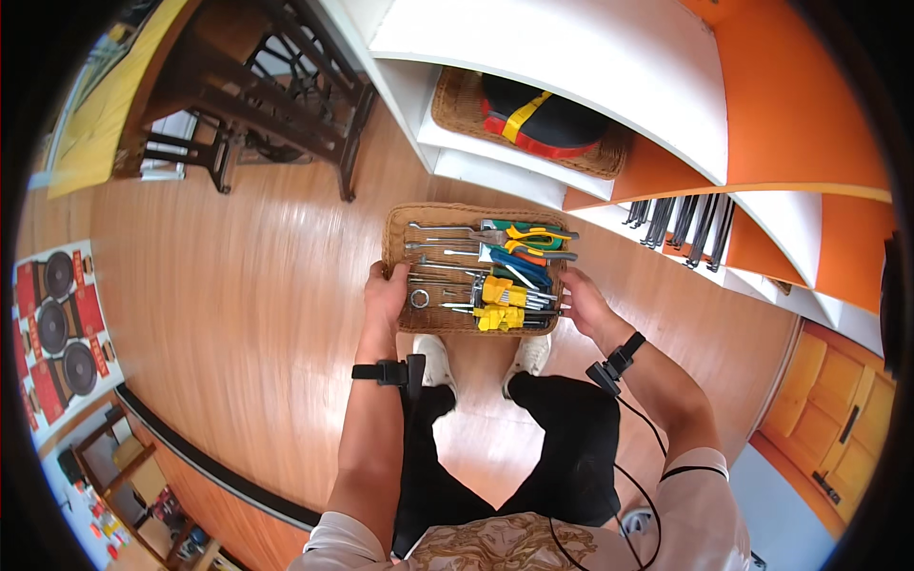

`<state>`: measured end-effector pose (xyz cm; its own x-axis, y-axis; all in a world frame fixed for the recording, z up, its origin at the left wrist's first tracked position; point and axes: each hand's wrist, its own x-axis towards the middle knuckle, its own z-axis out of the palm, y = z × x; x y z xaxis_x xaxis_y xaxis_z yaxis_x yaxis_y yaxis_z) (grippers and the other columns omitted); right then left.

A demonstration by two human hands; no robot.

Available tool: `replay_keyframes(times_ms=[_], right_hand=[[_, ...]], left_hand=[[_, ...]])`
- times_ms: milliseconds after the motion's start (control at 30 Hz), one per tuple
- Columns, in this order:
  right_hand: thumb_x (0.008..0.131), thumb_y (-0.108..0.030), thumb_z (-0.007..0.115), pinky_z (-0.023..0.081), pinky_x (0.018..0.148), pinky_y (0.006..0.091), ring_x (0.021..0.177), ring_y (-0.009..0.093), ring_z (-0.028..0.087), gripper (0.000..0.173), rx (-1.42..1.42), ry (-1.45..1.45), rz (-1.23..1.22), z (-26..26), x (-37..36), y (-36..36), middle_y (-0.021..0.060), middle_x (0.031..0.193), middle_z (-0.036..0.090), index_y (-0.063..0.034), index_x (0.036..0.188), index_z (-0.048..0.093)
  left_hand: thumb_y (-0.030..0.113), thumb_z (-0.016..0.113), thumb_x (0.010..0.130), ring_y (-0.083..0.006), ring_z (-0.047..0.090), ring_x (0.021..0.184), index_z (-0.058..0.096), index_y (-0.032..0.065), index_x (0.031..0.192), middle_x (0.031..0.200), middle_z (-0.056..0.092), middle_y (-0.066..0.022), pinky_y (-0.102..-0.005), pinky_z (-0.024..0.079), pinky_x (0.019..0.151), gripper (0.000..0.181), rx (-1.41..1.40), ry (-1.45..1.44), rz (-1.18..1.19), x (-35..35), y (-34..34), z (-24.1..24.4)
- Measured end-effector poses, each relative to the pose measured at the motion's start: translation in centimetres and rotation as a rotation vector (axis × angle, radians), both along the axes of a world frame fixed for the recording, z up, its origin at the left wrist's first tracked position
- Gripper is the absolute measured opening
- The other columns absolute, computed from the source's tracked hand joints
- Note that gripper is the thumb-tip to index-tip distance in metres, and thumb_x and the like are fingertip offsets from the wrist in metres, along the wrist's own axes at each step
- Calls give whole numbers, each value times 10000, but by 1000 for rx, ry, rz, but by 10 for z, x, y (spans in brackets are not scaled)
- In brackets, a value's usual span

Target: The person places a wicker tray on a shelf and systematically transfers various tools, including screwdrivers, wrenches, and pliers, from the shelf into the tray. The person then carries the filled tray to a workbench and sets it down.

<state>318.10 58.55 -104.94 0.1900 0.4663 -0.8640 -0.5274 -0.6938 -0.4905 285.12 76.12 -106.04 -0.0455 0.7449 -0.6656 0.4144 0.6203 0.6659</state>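
Observation:
My left hand (385, 294) and my right hand (587, 305) grip opposite ends of a shallow woven basket (390, 239), held level above the floor before my feet. Inside, combination pliers (493, 235) with yellow-and-grey handles lie across the far right part, partly over a green object. Several screwdrivers and slim metal tools lie across the basket, among them a blue handle (521, 265). Two sets of hex keys in yellow holders (503, 291) rest nearer to me. By my left hand lies a ring-shaped metal tool end (420, 298). The tools overlap, so some are partly hidden.
Ahead stands a white-and-orange shelving unit (550, 43). Another woven basket (457, 100) on it holds a black-and-red object with a yellow strap. Black metal hooks (685, 221) hang at right. A dark treadle-style table frame (285, 121) stands ahead left; boxed speakers (57, 335) are at left.

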Motion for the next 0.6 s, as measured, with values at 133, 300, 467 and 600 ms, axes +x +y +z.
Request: replay_keyframes(times_ms=[133, 300, 467, 600], right_hand=[[1028, -315, 523, 490, 871, 418, 1009, 188, 623, 351, 19, -50, 44, 66, -12, -27, 30, 1162, 637, -139, 1330, 544], [1034, -306, 534, 506, 864, 414, 1033, 195, 638, 375, -11, -21, 81, 182, -45, -41, 14, 1223, 629, -123, 1362, 538], [1034, -308, 487, 530, 837, 416, 1033, 226, 629, 354, 85, -55, 128, 268, -77, -86, -3, 1226, 597, -152, 1346, 549], [1001, -376, 533, 500, 774, 370, 994, 191, 607, 335, 91, -80, 218, 379, -106, -59, -44, 1169, 559, -209, 1291, 563]], left_hand=[[296, 660, 962, -243, 644, 1108, 483, -75, 1425, 1259, 661, -194, -347, 528, 912, 619, -4, -124, 77, -23, -47, 70], [309, 669, 945, -295, 686, 1103, 548, -66, 1373, 1209, 703, -238, -364, 524, 934, 581, 55, -17, 118, -69, -85, 190], [308, 642, 939, -357, 692, 1129, 600, -27, 1339, 1175, 721, -248, -396, 521, 967, 523, 199, 154, 26, -113, -143, 297], [315, 630, 934, -370, 711, 1073, 630, 0, 1307, 1119, 736, -241, -422, 540, 934, 488, 239, 197, 18, -160, -142, 406]])
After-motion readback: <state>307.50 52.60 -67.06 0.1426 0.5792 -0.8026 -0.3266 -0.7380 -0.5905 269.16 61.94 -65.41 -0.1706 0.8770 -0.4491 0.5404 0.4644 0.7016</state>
